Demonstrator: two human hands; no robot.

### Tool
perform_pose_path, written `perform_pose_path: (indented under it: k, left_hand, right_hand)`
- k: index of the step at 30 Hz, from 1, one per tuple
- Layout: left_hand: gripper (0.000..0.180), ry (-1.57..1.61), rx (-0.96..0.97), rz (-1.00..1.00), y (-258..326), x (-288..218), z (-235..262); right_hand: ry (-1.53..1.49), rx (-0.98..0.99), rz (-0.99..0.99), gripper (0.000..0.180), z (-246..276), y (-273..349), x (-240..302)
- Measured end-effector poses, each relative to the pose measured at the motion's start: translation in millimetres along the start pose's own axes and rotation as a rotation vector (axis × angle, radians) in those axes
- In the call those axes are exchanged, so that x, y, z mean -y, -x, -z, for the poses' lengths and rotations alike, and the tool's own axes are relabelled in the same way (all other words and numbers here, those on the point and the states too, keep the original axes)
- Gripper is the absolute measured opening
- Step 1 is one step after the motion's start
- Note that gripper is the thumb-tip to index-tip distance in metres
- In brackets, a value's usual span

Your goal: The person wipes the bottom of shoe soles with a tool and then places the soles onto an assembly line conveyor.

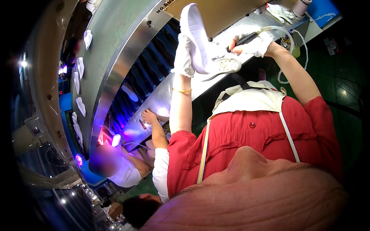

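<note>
White sole (197,40) clamped in left grip (184,57), black tool (246,39) clamped in right grip (257,46), lettering (163,6)

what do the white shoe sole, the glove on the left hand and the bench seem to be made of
White shoe sole: probably rubber or foam, fairly matte, judging by its smooth, moulded-looking edge. Glove on the left hand: likely thin fabric, since it wrinkles softly. Bench: looks like smooth metal, grey with a sheen; which metal stays open.

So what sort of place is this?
Most likely a shoe factory: white shoe pieces lie along what looks like a conveyor, the left hand holds a white shoe, and a co-worker in white is nearby.
</note>
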State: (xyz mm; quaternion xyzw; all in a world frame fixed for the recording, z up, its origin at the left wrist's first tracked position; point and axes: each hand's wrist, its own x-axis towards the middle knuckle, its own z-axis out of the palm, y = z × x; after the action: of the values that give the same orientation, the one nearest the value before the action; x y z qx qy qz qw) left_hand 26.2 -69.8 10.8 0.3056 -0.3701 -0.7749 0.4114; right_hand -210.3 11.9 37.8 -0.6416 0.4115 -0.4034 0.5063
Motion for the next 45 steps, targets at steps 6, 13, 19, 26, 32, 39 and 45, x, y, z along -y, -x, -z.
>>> perform_pose_path:
  k: [6, 13, 19, 26, 32, 39, 45]
  left_hand:
    - [0.067, 0.367, 0.3, -0.282, 29.2, -15.0, -16.1]
    - [0.067, 0.446, 0.154, -0.005, 41.7, 47.6, -45.9]
    - [0.067, 0.442, 0.098, 0.015, 34.0, 55.3, -50.4]
    - [0.066, 0.451, 0.055, -0.02, 29.4, 52.3, -45.2]
    - [0.066, 0.437, 0.0, -0.055, 16.5, 56.9, -38.8]
    - [0.068, 0.508, 0.006, -0.08, 6.0, 51.3, -17.9]
    - [0.074, 0.394, 0.001, -0.1, -2.9, 41.4, -8.3]
  right_hand:
    - [-0.252, -0.24, 0.071, 0.014, -8.6, 9.6, 2.3]
    - [-0.333, -0.358, -0.015, 0.016, -21.9, 12.1, -25.1]
    - [0.068, -0.585, 0.16, 0.016, -33.8, -6.5, -28.9]
    - [-0.233, -0.435, 0.124, 0.02, -37.9, 4.2, -15.0]
    - [0.084, -0.306, 0.339, 0.021, -52.0, 11.7, -19.9]
    - [0.108, -0.21, 0.267, 0.019, -66.8, 18.8, -11.6]
    - [-0.377, -0.106, -0.028, 0.017, -57.0, 23.3, -31.9]
